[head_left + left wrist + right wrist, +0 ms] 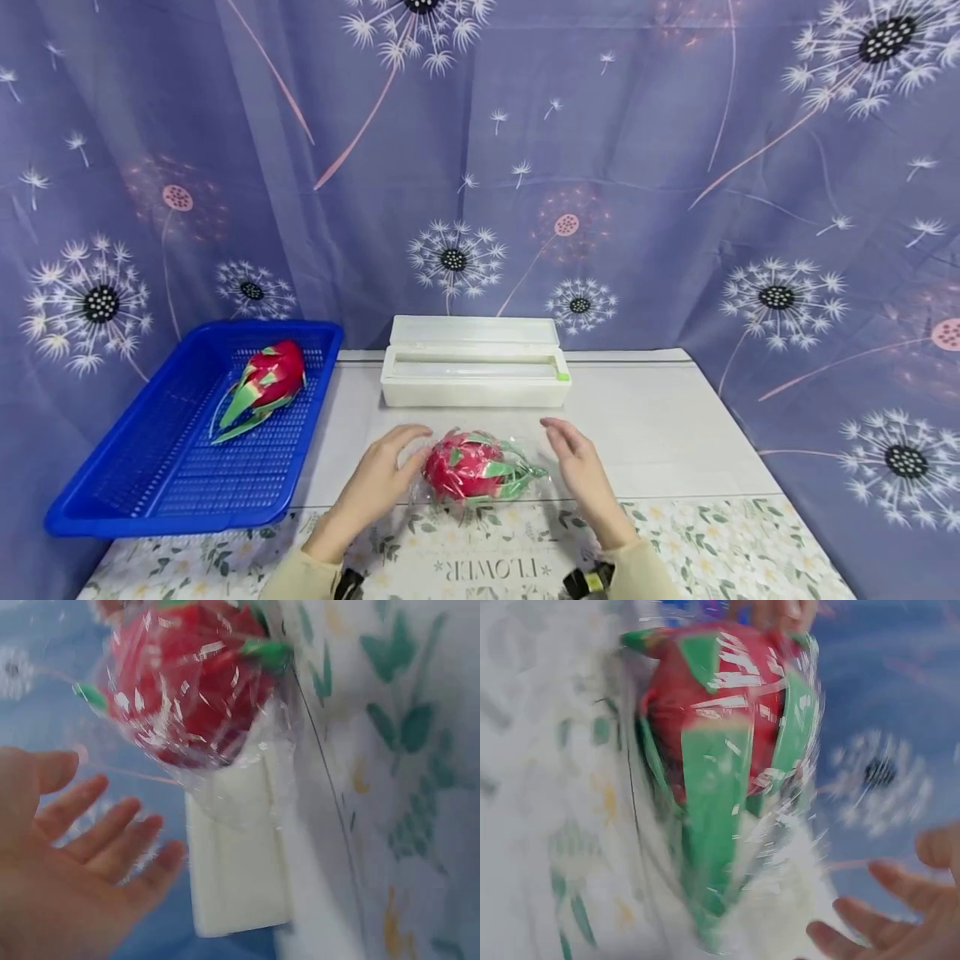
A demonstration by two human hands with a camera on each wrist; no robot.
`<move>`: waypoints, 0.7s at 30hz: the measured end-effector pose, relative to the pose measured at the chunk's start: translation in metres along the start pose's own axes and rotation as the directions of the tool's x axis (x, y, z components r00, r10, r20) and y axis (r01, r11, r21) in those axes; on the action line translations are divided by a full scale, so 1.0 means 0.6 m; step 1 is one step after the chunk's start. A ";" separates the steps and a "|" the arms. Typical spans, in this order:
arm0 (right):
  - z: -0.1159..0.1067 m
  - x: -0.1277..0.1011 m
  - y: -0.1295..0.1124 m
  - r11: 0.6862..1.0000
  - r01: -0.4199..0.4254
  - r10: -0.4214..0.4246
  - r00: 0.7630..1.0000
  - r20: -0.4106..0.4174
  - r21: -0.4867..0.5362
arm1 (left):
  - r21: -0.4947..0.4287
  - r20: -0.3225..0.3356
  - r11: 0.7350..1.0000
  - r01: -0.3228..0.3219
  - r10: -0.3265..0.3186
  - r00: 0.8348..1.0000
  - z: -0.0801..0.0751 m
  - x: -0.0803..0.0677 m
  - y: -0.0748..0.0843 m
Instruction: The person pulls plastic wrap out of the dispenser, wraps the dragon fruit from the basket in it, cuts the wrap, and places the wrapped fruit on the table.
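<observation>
Film-wrapped dragon fruit (474, 466) lies on the tabletop (660, 425) between left hand (382, 477) and right hand (581, 471), each grip spread and holding nothing; risk judged: loose film unpeeling, or the fruit rolling if nudged.

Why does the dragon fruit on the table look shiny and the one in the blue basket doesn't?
The table dragon fruit is wrapped in clear crinkly film; the basket dragon fruit is bare. The first lies between the left hand and right hand; the second lies alone in the blue basket. Both are pink-red with green scales.
</observation>
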State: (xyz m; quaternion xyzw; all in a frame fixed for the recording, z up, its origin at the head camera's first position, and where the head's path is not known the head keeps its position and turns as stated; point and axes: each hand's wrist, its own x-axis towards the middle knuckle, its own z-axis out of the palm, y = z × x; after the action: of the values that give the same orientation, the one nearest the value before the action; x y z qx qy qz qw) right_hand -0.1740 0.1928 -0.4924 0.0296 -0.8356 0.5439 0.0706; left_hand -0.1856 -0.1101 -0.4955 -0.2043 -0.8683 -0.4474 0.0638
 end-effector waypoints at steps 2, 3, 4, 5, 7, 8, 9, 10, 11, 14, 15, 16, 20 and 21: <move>0.006 0.023 0.014 0.985 -0.145 0.144 0.989 0.015 0.091 | -0.101 0.058 0.990 0.098 -0.092 0.994 0.001 0.016 -0.016; 0.009 0.031 0.020 0.975 -0.188 0.185 0.982 0.033 0.115 | -0.157 0.097 0.977 0.145 -0.131 0.987 0.003 0.023 -0.023; 0.014 0.037 0.025 0.970 -0.208 0.203 0.978 0.052 0.123 | -0.202 0.146 0.961 0.191 -0.163 0.976 0.006 0.029 -0.029; 0.018 0.039 0.028 0.968 -0.222 0.216 0.974 0.064 0.116 | -0.239 0.196 0.944 0.226 -0.181 0.964 0.009 0.034 -0.035; 0.027 0.042 0.032 0.971 -0.214 0.205 0.975 0.086 0.110 | -0.278 0.276 0.921 0.272 -0.195 0.941 0.014 0.042 -0.040; 0.031 0.042 0.032 0.975 -0.199 0.190 0.977 0.096 0.101 | -0.293 0.305 0.913 0.283 -0.191 0.933 0.016 0.045 -0.041; 0.034 0.042 0.030 0.981 -0.175 0.165 0.981 0.103 0.086 | -0.290 0.322 0.915 0.280 -0.182 0.929 0.018 0.046 -0.040; 0.037 0.039 0.030 0.986 -0.154 0.147 0.983 0.106 0.068 | -0.287 0.341 0.918 0.274 -0.170 0.925 0.020 0.045 -0.039; 0.039 0.035 0.028 0.989 -0.141 0.135 0.985 0.105 0.046 | -0.282 0.351 0.923 0.262 -0.155 0.923 0.022 0.043 -0.038; 0.043 0.023 0.030 0.997 -0.073 0.076 0.993 0.090 -0.035 | -0.271 0.363 0.938 0.216 -0.108 0.925 0.026 0.036 -0.033; 0.043 0.019 0.032 0.996 -0.052 0.058 0.995 0.081 -0.067 | -0.266 0.368 0.943 0.199 -0.092 0.925 0.028 0.034 -0.032; 0.041 0.015 0.034 0.994 -0.045 0.052 0.996 0.068 -0.096 | -0.262 0.375 0.946 0.189 -0.081 0.924 0.030 0.032 -0.032; 0.033 0.003 0.040 0.978 -0.010 0.020 0.999 0.045 -0.210 | -0.193 0.366 0.971 0.145 -0.066 0.928 0.041 0.029 -0.034; 0.032 0.000 0.039 0.971 -0.010 0.023 0.998 0.050 -0.239 | -0.173 0.358 0.975 0.140 -0.070 0.931 0.043 0.029 -0.034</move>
State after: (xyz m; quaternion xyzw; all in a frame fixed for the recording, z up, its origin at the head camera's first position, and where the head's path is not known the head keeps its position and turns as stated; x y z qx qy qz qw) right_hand -0.1785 0.1850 -0.5213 0.0283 -0.8967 0.4393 0.0470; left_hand -0.2077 -0.0947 -0.5213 -0.2388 -0.8273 -0.4899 -0.1359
